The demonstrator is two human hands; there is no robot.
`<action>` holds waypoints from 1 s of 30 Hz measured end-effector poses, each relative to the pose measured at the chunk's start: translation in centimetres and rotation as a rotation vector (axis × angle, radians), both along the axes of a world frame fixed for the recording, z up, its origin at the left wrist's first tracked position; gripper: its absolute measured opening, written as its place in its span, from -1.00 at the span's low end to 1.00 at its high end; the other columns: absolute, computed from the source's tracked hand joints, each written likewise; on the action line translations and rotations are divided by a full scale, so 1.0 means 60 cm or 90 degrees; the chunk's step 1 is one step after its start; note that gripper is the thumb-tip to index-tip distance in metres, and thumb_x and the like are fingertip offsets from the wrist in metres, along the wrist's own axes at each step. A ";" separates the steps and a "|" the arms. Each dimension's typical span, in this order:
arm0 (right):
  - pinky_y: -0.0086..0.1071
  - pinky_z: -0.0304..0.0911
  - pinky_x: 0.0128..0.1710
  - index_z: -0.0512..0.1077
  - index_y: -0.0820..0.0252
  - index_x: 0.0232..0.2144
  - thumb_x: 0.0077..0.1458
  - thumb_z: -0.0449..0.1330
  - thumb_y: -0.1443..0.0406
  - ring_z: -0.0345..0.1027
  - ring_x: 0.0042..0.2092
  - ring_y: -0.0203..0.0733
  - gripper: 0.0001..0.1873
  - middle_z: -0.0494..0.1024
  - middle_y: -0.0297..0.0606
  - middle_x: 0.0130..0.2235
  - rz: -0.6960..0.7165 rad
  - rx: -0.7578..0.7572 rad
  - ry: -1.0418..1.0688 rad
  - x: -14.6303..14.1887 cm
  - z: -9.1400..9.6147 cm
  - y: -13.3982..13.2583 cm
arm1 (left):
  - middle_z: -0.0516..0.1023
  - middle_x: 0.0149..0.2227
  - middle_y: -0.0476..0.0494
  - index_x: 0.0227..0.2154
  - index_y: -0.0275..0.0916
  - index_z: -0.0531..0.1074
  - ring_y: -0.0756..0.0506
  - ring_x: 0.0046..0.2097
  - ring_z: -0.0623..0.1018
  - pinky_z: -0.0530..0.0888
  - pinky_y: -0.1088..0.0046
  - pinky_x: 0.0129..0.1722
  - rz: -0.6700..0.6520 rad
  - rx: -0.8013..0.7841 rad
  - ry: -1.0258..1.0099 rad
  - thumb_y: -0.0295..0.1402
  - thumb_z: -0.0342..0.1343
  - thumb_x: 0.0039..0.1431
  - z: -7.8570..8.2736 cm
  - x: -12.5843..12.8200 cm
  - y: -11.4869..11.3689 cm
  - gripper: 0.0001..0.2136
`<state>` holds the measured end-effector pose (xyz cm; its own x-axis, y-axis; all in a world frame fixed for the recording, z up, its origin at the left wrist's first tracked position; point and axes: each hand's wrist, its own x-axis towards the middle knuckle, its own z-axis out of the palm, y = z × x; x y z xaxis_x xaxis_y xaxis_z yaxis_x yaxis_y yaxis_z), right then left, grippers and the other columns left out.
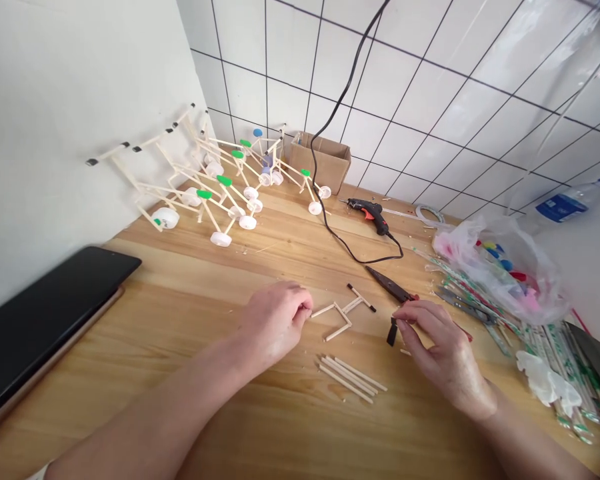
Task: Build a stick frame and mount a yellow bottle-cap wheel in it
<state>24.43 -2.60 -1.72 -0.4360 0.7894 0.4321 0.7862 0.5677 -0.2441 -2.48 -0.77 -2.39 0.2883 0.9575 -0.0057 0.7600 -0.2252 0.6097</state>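
My left hand (280, 321) is closed in a pinch, its fingertips right by one end of a small stick frame (341, 313). That frame lies on the table, made of thin wooden sticks, with a crossbar that has black-wrapped ends. What the left fingers hold, if anything, is hidden. My right hand (441, 350) pinches a short black strip (392, 332) between thumb and forefinger, its lower part hanging below the fingertips. Several loose wooden sticks (353, 379) lie side by side between my hands. Black-bladed scissors (387, 283) with red handles lie just beyond my right hand, partly covered by it.
Several stick models (225, 183) with white wheels stand at the back left, near a cardboard box (325, 160). A glue gun (370, 213) lies with its black cord (333, 230). At right are a plastic bag (510, 260), pliers (465, 303) and wrapped sticks; left, a phone (55, 313).
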 end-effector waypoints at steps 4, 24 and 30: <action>-0.16 0.29 -0.18 0.39 0.15 -0.28 0.13 0.10 0.42 0.40 -0.21 -0.07 -0.87 0.49 -0.20 -0.30 0.001 0.018 0.011 -0.001 -0.009 0.008 | 0.52 -0.43 -0.04 -0.51 -0.20 0.45 -0.06 -0.37 0.47 0.30 0.46 -0.41 0.009 0.000 -0.009 -0.53 -0.02 0.09 -0.005 0.001 0.001 -0.81; -0.15 0.25 -0.23 0.38 0.22 -0.23 0.12 0.07 0.49 0.37 -0.23 -0.06 -0.81 0.48 -0.13 -0.27 0.043 0.015 -0.010 0.021 -0.014 0.005 | 0.54 -0.40 -0.06 -0.43 -0.19 0.44 -0.07 -0.34 0.51 0.39 0.45 -0.34 0.005 0.085 -0.042 -0.45 -0.03 0.18 -0.013 0.005 -0.013 -0.84; -0.14 0.25 -0.23 0.38 0.20 -0.23 0.12 0.08 0.49 0.38 -0.22 -0.05 -0.81 0.49 -0.13 -0.27 0.039 0.030 -0.020 0.023 -0.016 0.005 | 0.56 -0.37 -0.07 -0.42 -0.19 0.45 -0.08 -0.31 0.53 0.40 0.45 -0.31 0.017 0.098 -0.023 -0.45 -0.04 0.18 -0.013 0.006 -0.013 -0.83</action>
